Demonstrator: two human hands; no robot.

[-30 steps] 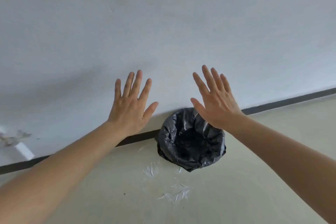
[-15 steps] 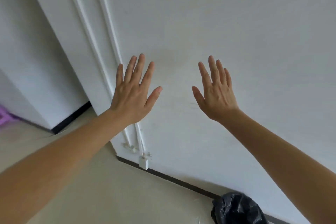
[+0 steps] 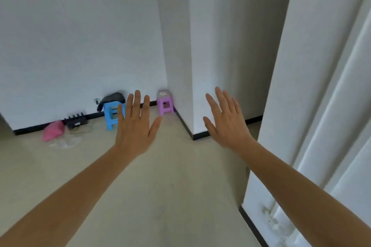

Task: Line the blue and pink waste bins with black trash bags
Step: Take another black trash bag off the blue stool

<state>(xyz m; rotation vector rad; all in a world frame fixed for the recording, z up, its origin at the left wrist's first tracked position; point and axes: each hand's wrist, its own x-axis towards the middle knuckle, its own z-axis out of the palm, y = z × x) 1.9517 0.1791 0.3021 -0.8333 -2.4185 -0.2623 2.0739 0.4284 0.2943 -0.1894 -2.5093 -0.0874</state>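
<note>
Both of my arms are stretched out in front of me over a beige floor. My left hand (image 3: 136, 124) is open with its fingers spread and holds nothing. My right hand (image 3: 226, 122) is also open, fingers apart and empty. A pink object (image 3: 52, 130) lies on the floor by the far wall at the left; I cannot tell whether it is a bin. No black trash bag or lined bin is in view.
A blue stool (image 3: 112, 115) with a dark cloth (image 3: 110, 98) on it stands by the far wall, a purple stool (image 3: 165, 104) in the corner. A black rack (image 3: 75, 121) and clear plastic (image 3: 64, 142) lie near the pink object. A white pillar (image 3: 210, 56) juts out ahead; a white door frame (image 3: 321, 106) is at the right.
The view has swung left, away from the wall and the bin lined with a black bag, which has left the frame. Both hands stay raised, open and empty.
</note>
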